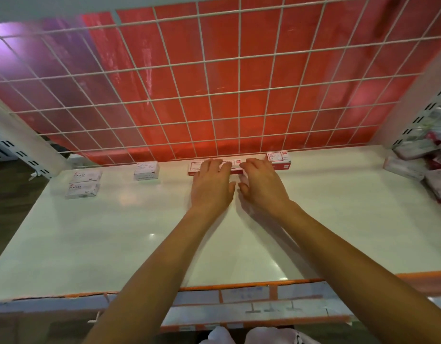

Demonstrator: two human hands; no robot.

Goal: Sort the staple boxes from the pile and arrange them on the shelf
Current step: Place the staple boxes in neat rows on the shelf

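**Both grips flat on a red-and-white box at the back of the shelf**

Nearest, along the front edge of the glossy white shelf [140, 244]: an orange trim carrying a clear plastic label strip [239, 296]. Above the bare middle of the shelf, two bare forearms stretched toward the back.

Farther in, the left grip [210, 184] and right grip [261, 184] side by side, thumbs almost touching. Both spread open, nothing pinched. Fingers laid nearly straight over the top of a long, flat red-and-white cardboard staple box [235, 171], thumbs low in front of it. The box itself lying flat at the back of the shelf, near the middle.

Just right of it, a taller red-and-white cardboard box [279, 161]; touching or apart, impossible to tell. To the left and well apart, a small white cardboard box [146, 170]. Farther left still, two white boxes printed STAPLES [84, 182], one right in front of the other. At the shelf's right end, a loose pile of plastic-wrapped white and red packs [418, 167].

Behind everything, an upright white wire grid [214, 95] with a glossy red sheet [259, 78] at its back.
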